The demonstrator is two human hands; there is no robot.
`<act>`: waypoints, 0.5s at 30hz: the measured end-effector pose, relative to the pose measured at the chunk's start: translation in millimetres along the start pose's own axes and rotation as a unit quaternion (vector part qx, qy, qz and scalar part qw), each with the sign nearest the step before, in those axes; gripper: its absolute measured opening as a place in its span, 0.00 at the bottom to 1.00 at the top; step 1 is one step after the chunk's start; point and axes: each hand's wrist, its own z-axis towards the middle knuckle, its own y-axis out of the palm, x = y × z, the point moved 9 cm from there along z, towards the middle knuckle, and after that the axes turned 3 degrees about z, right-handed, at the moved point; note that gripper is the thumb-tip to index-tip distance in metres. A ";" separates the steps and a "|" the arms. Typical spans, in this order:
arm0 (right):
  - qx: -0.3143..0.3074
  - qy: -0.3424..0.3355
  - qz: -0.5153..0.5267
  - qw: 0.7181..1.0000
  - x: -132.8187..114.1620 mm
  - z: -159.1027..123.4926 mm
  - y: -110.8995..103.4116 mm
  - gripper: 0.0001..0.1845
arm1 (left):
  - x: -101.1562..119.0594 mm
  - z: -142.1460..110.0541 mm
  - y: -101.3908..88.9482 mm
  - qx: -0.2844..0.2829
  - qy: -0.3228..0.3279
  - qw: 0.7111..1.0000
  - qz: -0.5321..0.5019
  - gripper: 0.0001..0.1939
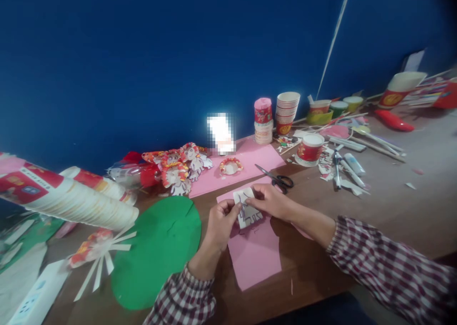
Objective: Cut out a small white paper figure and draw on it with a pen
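Observation:
Between my two hands is a small white piece of paper [250, 216] with a dark line drawing on it. My left hand [220, 220] pinches its left edge, thumb on the front. At its upper right, my right hand [270, 201] grips the same piece with thumb and fingers. Below it lies a sheet of pink paper [255, 258]. Black-handled scissors [282, 181] rest just beyond my right hand, blades pointing up and left. A red and yellow ring [231, 167] sits on a larger pink sheet [205, 184] further back.
A green paper oval [160, 253] and a toppled cup stack [82, 198] lie left. Paper figures [178, 165] stand behind. Upright cups [287, 110], a red paper cup [310, 149], a marker [337, 170], a glue tube [354, 164] and paper scraps spread right. A blue wall [143, 53] closes the back.

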 end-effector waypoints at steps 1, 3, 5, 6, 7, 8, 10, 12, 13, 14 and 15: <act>-0.001 -0.003 -0.010 1.000 -0.2 0.1 0.2 0.10 | -0.6 0.2 0.2 0.000 -0.002 1.000 -0.001 0.15; -0.002 -0.014 -0.026 1.000 -2.6 -0.3 0.3 0.08 | -1.8 0.7 -0.1 0.003 -0.005 1.000 -0.006 0.15; 0.022 -0.038 -0.043 0.998 -8.9 -2.1 -3.8 0.07 | -2.5 0.9 -1.8 0.010 -0.005 1.000 -0.015 0.14; 0.046 -0.053 -0.056 0.996 -13.2 -3.8 -8.2 0.07 | -2.7 0.9 -3.2 0.014 -0.004 1.000 -0.021 0.14; 0.076 -0.068 -0.075 0.992 -18.0 -6.2 -13.6 0.08 | -3.0 0.9 -4.7 0.019 -0.004 0.999 -0.027 0.14; 0.109 -0.084 -0.097 0.986 -23.0 -9.2 -19.3 0.08 | -3.3 0.9 -6.5 0.024 -0.004 0.999 -0.034 0.14; 0.157 -0.108 -0.136 0.972 -31.7 -15.4 -27.3 0.06 | -4.1 0.8 -9.7 0.033 -0.004 0.998 -0.046 0.15; 0.168 -0.120 -0.163 0.965 -36.6 -18.9 -28.3 0.04 | -4.9 0.7 -11.4 0.038 -0.003 0.998 -0.054 0.15; 0.163 -0.124 -0.173 0.963 -37.7 -19.5 -26.8 0.03 | -5.3 0.6 -11.6 0.039 -0.003 0.998 -0.056 0.15; 0.154 -0.127 -0.181 0.963 -38.1 -19.5 -24.7 0.02 | -5.5 0.5 -11.4 0.039 -0.002 0.998 -0.058 0.15; 0.145 -0.130 -0.185 0.963 -37.9 -19.2 -22.4 0.02 | -5.7 0.2 -10.9 0.038 -0.001 0.997 -0.060 0.15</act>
